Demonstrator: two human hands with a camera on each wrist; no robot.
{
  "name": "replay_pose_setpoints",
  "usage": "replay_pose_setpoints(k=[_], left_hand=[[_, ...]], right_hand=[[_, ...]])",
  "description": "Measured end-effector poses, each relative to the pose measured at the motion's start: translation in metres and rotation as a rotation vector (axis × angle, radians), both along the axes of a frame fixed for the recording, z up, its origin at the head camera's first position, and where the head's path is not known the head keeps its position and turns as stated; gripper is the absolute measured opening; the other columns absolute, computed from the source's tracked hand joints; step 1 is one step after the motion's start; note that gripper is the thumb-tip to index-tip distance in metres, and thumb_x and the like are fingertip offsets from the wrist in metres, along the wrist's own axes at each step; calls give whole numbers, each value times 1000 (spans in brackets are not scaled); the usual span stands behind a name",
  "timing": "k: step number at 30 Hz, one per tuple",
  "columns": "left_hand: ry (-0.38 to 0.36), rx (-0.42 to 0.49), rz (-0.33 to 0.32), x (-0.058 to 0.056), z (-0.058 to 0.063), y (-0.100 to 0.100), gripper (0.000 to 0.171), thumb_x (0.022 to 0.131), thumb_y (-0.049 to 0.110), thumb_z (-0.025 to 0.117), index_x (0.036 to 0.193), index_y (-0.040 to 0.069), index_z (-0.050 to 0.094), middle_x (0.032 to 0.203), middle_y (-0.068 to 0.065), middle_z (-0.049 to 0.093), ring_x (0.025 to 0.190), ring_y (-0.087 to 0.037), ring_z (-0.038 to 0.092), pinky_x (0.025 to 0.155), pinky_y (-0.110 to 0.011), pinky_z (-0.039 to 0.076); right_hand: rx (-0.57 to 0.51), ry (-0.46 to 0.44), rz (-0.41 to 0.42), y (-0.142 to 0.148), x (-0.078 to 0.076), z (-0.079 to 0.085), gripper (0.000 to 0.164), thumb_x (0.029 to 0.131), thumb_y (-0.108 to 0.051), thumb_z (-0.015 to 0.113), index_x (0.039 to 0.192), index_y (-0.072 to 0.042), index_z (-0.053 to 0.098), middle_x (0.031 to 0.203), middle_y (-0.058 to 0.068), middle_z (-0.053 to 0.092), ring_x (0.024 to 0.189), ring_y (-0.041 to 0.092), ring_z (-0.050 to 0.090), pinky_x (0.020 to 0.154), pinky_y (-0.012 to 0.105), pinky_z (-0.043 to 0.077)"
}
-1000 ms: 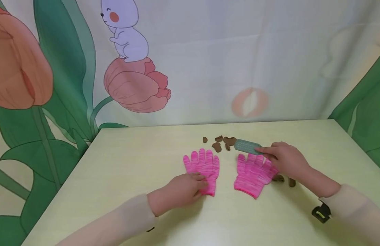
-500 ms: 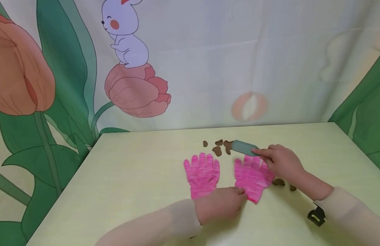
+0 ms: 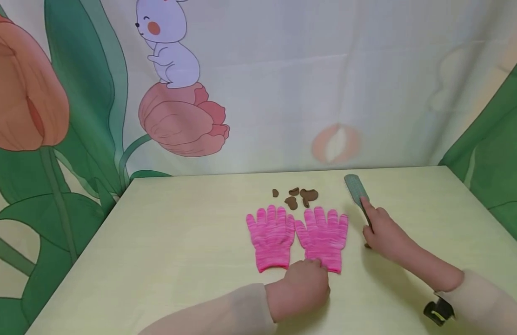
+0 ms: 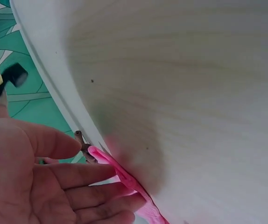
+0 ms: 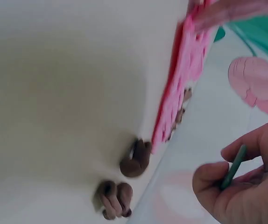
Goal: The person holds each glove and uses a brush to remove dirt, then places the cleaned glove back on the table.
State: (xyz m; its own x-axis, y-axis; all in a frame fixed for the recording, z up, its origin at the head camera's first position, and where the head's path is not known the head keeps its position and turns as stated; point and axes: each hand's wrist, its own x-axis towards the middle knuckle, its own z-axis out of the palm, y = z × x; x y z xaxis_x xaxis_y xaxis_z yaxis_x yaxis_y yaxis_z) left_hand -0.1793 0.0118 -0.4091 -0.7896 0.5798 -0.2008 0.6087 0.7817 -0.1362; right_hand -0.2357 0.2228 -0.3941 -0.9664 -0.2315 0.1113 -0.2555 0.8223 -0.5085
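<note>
Two pink knit gloves lie flat on the table, the left glove [image 3: 273, 239] and the right glove [image 3: 324, 237], side by side with thumbs meeting. My left hand [image 3: 302, 286] is at the right glove's cuff. In the left wrist view its fingers [image 4: 94, 193] are fairly straight and touch the pink fabric, the thumb apart. My right hand [image 3: 388, 235] grips a green paddle-headed tool [image 3: 355, 188], brush-like with a dotted face, raised and pointing toward the far side. In the right wrist view only the tool's thin handle [image 5: 233, 167] shows between thumb and fingers.
Several flat brown pieces [image 3: 291, 202] lie beyond the gloves. Two curled brown pieces [image 5: 136, 158] rest near the right hand, mostly hidden by it in the head view. A printed curtain [image 3: 275, 93] hangs behind the pale table [image 3: 191, 242].
My left hand has gone from the left glove to the right glove, which has slid left and straightened beside the other. The green tool has swung away from the brown pieces to the right.
</note>
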Motion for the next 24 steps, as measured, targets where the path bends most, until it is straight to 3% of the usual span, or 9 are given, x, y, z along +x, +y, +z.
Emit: replay_pose_setpoints(k=[3,4,6,8,12,14,17,19,24], left_hand=[[6,-8,29,-1,-2,-4,29,100,33,60,117,15,74,103,4,71,92,-12,67,73,-24,57],[0,-1,30,-1,-2,-5,30,100,33,59,120,14,73,107,4,72,95,-12,68,76,-24,58],[-26,36,32,-2,-1,-8,35,101,32,58,128,13,70,119,2,72,106,-14,69,86,-25,59],[-67,88,35,-2,0,-10,39,102,30,56,135,11,66,133,-1,69,119,-16,67,98,-27,57],[-150,152,36,-4,3,-12,48,103,28,53,147,11,55,154,-5,56,143,-19,54,116,-28,47],[-169,160,39,-5,2,-11,49,103,29,54,149,11,54,156,-4,53,146,-19,50,119,-28,44],[-151,143,30,-7,1,-9,49,102,29,56,148,12,55,156,-3,54,145,-19,51,119,-27,44],[-150,137,31,-7,-1,-7,49,102,30,56,148,13,55,156,-2,53,145,-19,51,118,-28,45],[-156,136,13,-8,-4,-3,49,103,32,56,148,14,55,157,0,52,146,-18,51,118,-30,46]], right_hand=[[3,-57,15,-2,8,-7,68,97,-1,55,152,21,21,122,49,49,92,44,60,76,43,58],[9,-71,21,-3,10,-9,69,97,-1,56,151,23,21,127,51,48,107,54,58,85,52,58],[11,-113,33,-2,13,-13,71,98,-2,58,150,25,19,136,55,40,130,66,40,98,67,50],[18,-167,32,-1,15,-16,73,99,-4,60,150,25,16,139,57,35,135,69,30,99,67,49],[21,-256,22,4,16,-20,76,101,-7,59,150,26,11,127,53,46,115,55,51,84,45,56],[8,-272,17,5,16,-23,76,101,-8,58,150,27,11,119,49,53,87,39,62,70,34,55],[-26,-306,1,5,16,-30,78,101,-9,59,150,27,9,126,52,47,65,24,58,57,28,50],[-56,-328,-12,4,16,-34,80,101,-11,59,151,26,8,132,54,41,49,15,48,49,26,47],[-76,-366,-49,1,16,-33,82,101,-12,58,153,23,5,143,55,29,47,17,52,46,28,49]])
